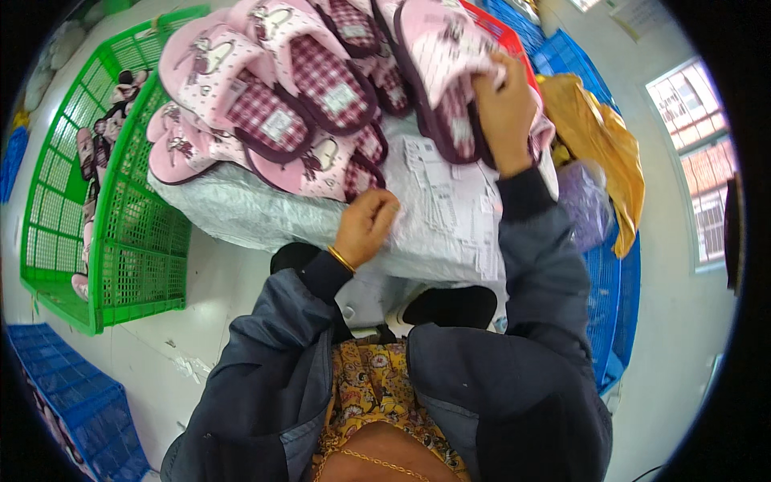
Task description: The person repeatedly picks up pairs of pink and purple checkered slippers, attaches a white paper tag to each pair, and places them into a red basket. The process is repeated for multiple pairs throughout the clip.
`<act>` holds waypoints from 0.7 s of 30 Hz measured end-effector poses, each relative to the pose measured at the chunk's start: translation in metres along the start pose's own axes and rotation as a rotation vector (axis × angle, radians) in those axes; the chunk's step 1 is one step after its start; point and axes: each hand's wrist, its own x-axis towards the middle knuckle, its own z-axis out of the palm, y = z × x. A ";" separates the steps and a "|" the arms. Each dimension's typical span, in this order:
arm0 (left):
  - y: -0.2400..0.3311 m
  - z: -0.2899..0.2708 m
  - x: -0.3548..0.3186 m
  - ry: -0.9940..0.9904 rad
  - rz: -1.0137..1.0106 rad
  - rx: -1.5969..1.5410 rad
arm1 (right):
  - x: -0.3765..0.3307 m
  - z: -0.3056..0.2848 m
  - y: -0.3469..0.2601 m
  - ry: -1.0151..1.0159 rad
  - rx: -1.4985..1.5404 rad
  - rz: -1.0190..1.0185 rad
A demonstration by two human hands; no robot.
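Observation:
My right hand (507, 112) grips a pink slipper (438, 52) with a printed upper and dark edging, its fingers curled at the opening of the upper. The plaid insole with a white label faces me. My left hand (365, 226) is closed, its fingers pressed together beside the heel of a lower slipper (313, 167); what they hold, if anything, is hidden. Several matching slippers (329, 84) with burgundy checked insoles lie stacked at the far left of the wrapped bundle.
The bundle (241, 205) is covered in whitish plastic, with printed paper sheets (438, 189) on top. A green crate (140, 233) with slippers stands left, a blue crate (76, 402) below it. A purple plastic bag (585, 201) and yellow cloth (598, 136) lie right, near a red crate (502, 32).

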 end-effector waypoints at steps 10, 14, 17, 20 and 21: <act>-0.002 0.008 -0.003 0.251 0.206 -0.044 | -0.183 -0.031 -0.001 -0.144 -0.078 0.146; -0.013 0.009 0.001 0.279 0.212 0.101 | -0.187 -0.034 0.004 -0.260 0.014 0.190; -0.008 0.008 -0.002 0.229 0.166 0.016 | -0.179 -0.069 -0.003 -0.419 0.104 0.390; 0.003 0.009 -0.003 0.192 0.155 0.019 | -0.172 -0.109 -0.029 -0.421 0.513 0.569; 0.005 0.007 -0.005 0.185 0.149 0.042 | -0.165 -0.134 -0.053 -0.531 0.746 0.561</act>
